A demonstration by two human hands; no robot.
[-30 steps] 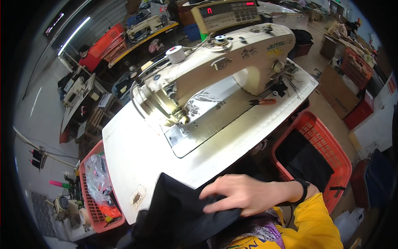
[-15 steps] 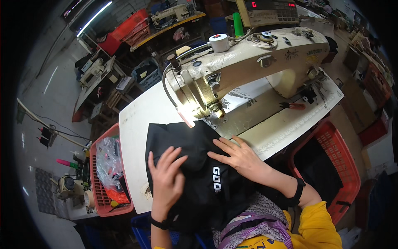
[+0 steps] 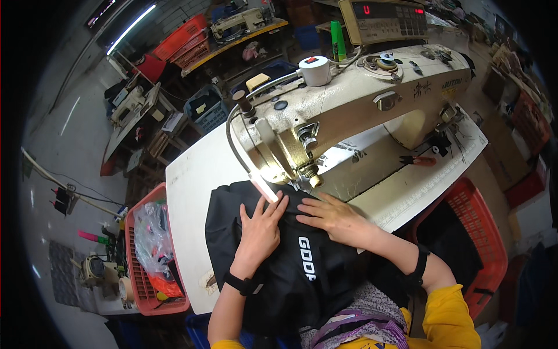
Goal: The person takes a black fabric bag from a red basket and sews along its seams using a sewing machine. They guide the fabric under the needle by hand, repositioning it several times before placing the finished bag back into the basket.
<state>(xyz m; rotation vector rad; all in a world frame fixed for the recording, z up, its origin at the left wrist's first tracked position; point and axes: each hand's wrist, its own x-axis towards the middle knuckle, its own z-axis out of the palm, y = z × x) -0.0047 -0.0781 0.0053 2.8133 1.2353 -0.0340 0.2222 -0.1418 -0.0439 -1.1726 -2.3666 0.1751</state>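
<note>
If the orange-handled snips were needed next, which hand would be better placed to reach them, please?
Probably the right hand: it rests on the black cloth nearer the snips, while the left hand lies farther off, beyond it.

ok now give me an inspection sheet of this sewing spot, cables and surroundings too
surface: white table, worn patch near its front left corner
work: black cloth with white lettering, far edge close to the needle area of the sewing machine
clutter: orange-handled snips right of the needle
hands: left hand and right hand rest on the cloth, fingers spread
cables: lamp cable curves along the machine head
surroundings: left basket with plastic bags; right basket
</note>
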